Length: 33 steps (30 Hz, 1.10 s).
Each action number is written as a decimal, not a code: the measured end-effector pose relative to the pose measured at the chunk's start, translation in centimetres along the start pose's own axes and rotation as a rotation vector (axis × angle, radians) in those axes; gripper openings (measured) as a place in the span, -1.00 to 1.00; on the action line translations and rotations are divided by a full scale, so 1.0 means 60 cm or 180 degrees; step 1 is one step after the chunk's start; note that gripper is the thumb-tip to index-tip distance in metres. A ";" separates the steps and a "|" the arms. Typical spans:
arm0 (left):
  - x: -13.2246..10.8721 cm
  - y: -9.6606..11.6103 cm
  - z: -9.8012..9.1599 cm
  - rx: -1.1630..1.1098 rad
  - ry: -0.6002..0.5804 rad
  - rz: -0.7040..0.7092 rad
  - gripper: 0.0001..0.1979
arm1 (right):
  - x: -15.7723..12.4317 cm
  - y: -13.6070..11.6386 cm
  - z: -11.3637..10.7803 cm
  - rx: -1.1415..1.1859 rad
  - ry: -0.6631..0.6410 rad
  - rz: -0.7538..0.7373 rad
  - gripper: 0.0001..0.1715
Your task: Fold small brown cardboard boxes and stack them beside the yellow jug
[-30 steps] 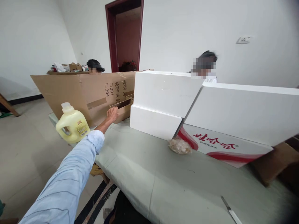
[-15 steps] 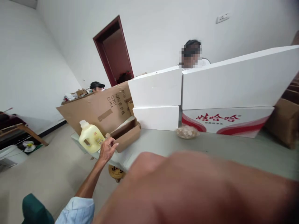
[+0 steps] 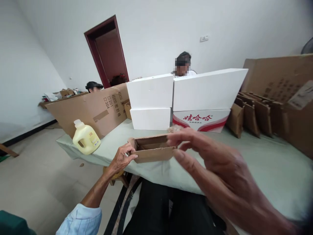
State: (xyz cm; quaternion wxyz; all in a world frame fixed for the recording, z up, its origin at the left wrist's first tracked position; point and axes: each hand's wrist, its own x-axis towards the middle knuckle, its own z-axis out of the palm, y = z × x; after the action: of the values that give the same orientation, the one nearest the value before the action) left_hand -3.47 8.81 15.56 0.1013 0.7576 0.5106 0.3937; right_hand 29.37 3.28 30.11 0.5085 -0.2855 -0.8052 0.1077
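A small open-topped cardboard box sits on the pale green tablecloth near the front edge. My left hand pinches its left end, thumb on the near side and fingers at the rim. Close to the camera, my right hand reaches toward the box's right end with thumb and fingers apart. It overlaps that corner in view, and I see nothing between its fingers. Behind it, a clear plastic bag is partly hidden. A pale yellow jug with a white cap stands left of the box.
White boxes are stacked across the table, with a red-lettered carton on the right. Folded cardboard pieces stand at the far right. A large cardboard panel rises at left. Two people are beyond the boxes. A wooden stool is below.
My left hand has brought the cardboard box rightward, away from the jug, to the table's front. My right hand has drawn back from across the lower view. The camera has turned right.
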 end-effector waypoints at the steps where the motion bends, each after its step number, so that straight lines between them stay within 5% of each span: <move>1: 0.000 0.011 0.002 -0.0131 0.0005 0.0084 -0.73 | -0.016 0.039 0.002 -0.0122 0.0124 0.0033 -0.80; 5: -0.002 0.038 -0.004 -0.0479 -0.0103 0.0327 -0.78 | -0.087 0.191 0.022 -0.0706 -0.0045 0.0213 -0.69; 8: -0.004 0.043 -0.014 -0.0489 -0.0252 0.0341 -0.82 | -0.120 0.241 0.032 -0.0824 -0.0418 0.0141 -0.57; 15: -0.001 0.056 -0.034 -0.0365 -0.0624 0.0144 -0.84 | -0.105 0.252 0.048 -0.1115 -0.0712 -0.0292 -0.40; 23: 0.029 0.016 -0.030 0.0680 -0.0761 0.0519 -0.70 | -0.060 0.308 0.076 -0.1436 -0.1132 -0.0666 -0.86; 28: 0.062 -0.005 -0.019 0.0311 -0.0766 0.0516 -0.69 | -0.030 0.315 0.082 -0.1314 -0.1128 -0.0698 -0.89; 33: 0.083 -0.001 -0.033 -0.0124 -0.0649 0.0289 -0.68 | 0.000 0.322 0.073 -0.0814 -0.1147 -0.0303 -0.71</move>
State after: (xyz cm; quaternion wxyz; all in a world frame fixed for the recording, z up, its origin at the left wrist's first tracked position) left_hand -4.05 12.56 19.31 0.1494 0.8140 0.4550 0.3287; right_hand 32.27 19.51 19.12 0.3206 -0.2855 -0.9027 0.0298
